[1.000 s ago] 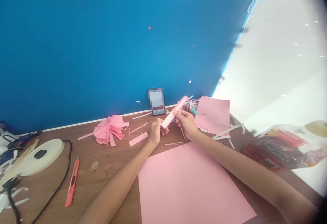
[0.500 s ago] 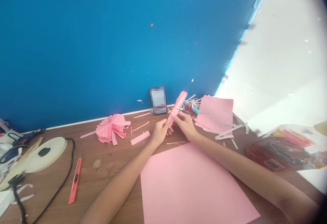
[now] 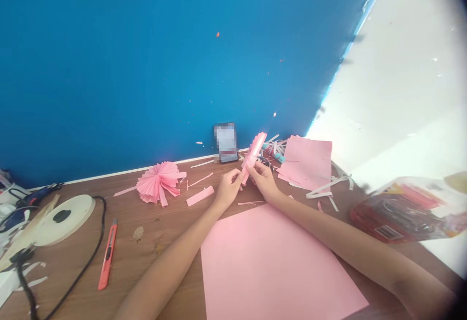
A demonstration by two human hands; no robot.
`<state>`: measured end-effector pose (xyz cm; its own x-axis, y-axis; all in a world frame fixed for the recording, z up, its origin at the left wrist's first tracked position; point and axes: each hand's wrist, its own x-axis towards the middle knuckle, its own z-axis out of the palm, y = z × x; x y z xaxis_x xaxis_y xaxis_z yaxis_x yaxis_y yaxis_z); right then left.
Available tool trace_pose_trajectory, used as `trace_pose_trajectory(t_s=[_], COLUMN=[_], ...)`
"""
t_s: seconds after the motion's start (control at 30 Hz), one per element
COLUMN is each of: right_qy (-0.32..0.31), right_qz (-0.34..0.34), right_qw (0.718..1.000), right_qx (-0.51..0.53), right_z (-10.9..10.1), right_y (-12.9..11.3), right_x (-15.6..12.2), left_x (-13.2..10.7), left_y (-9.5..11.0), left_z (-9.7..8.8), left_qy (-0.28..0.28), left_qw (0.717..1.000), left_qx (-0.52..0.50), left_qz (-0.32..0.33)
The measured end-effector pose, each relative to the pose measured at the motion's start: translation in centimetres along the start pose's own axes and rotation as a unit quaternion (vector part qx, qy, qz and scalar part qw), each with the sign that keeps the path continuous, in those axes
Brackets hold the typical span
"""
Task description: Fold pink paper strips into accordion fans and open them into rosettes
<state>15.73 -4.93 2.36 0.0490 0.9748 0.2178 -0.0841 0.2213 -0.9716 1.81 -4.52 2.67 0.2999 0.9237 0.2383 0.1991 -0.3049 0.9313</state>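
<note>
Between both hands a pleated strip of pink paper is held up at a slant, its folds fanned a little on the left side. My left hand pinches its lower end. Just to the right, my right hand grips the same folded paper with thumb and fingers. Under my forearms lies a large pink paper sheet. A pink paper fan rosette rests left of my hands, with a small pink paper strip between it and my left hand.
A red box cutter lies at the left beside a black cable and a cream disc. A phone leans on the blue wall. Stacked pink sheets, white paper scraps and a plastic bag are on the right.
The folds of the pleated pink paper have spread out more on its left side. Both hands keep their hold in nearly the same place.
</note>
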Motion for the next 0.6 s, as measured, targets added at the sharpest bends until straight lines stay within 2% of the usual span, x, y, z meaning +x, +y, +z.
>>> trace_pose_trajectory(t_s=[0.2, 0.47, 0.6], right_qy=[-0.052, -0.037, 0.016], right_qz=[-0.002, 0.011, -0.008], right_qw=[0.998, 0.999, 0.999], right_qx=[-0.02, -0.005, -0.029], right_z=[0.0, -0.25, -0.28], right_y=[0.06, 0.83, 0.66], right_x=[-0.1, 0.04, 0.0], left_x=[0.05, 0.2, 0.0], left_y=[-0.13, -0.33, -0.14], left_z=[-0.02, 0.06, -0.02], left_qy=[0.012, 0.0, -0.001], left_qw=[1.0, 1.0, 1.0], left_qx=[-0.008, -0.011, 0.021], left_qz=[0.005, 0.001, 0.014])
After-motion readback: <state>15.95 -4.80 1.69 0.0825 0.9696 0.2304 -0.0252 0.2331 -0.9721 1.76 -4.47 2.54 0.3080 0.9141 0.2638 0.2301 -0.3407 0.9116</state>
